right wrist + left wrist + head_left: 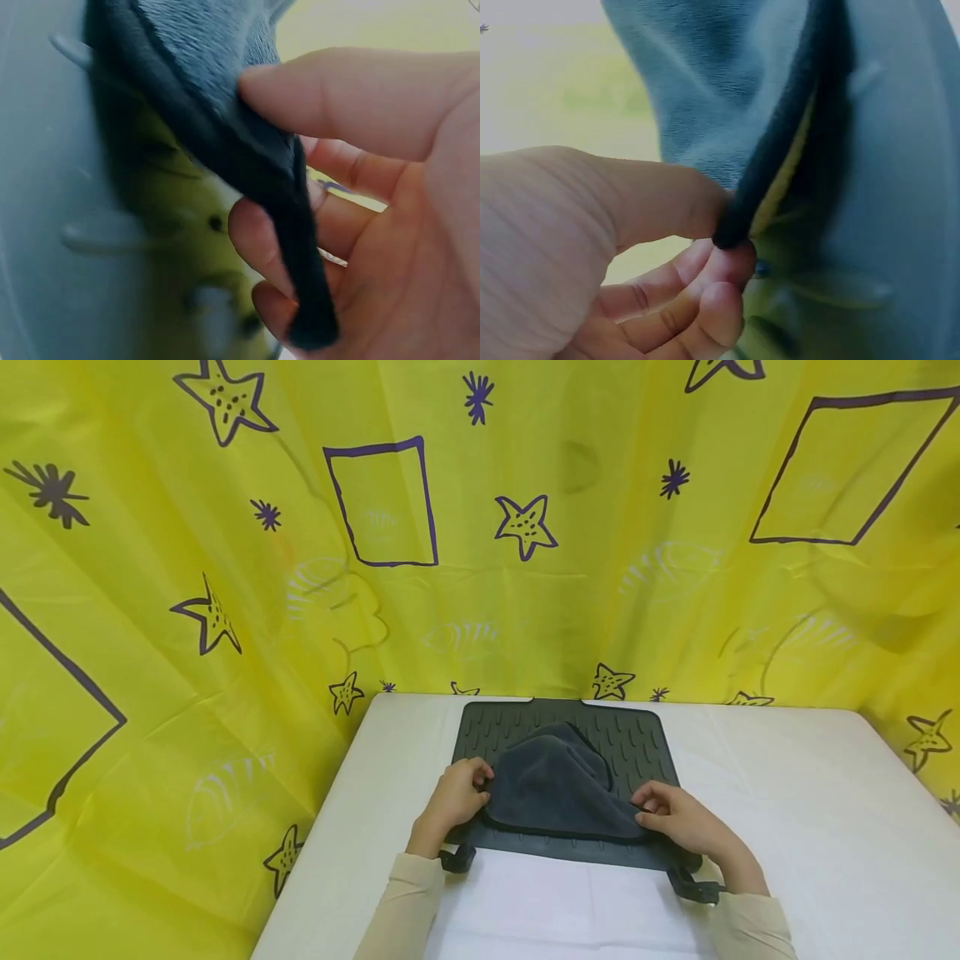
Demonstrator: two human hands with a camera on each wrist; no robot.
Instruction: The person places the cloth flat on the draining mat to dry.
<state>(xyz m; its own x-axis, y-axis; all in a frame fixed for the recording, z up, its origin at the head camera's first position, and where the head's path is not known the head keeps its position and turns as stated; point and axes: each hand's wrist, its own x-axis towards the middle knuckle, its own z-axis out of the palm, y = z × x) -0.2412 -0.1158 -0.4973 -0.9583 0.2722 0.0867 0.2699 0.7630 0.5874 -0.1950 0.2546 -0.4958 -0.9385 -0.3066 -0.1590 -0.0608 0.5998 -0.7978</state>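
A dark grey cloth [551, 785] with black edging lies bunched up over a dark ridged mat [641, 735]. My left hand [461, 789] pinches the cloth's left corner; in the left wrist view, thumb and fingertips meet on its black edge [769, 150]. At the opposite corner my right hand [678, 814] grips the cloth between thumb and fingers. Close up in the right wrist view, a narrow end of black edging [300, 277] hangs past those fingers. The cloth's middle rises in folds, and its far edge is partly folded over.
The mat rests on a white table [780, 768]. Behind and to the left hangs a yellow curtain [465, 610] printed with stars and frames. Dark wrist-worn mounts [693, 887] sit at both wrists, near the mat's front edge.
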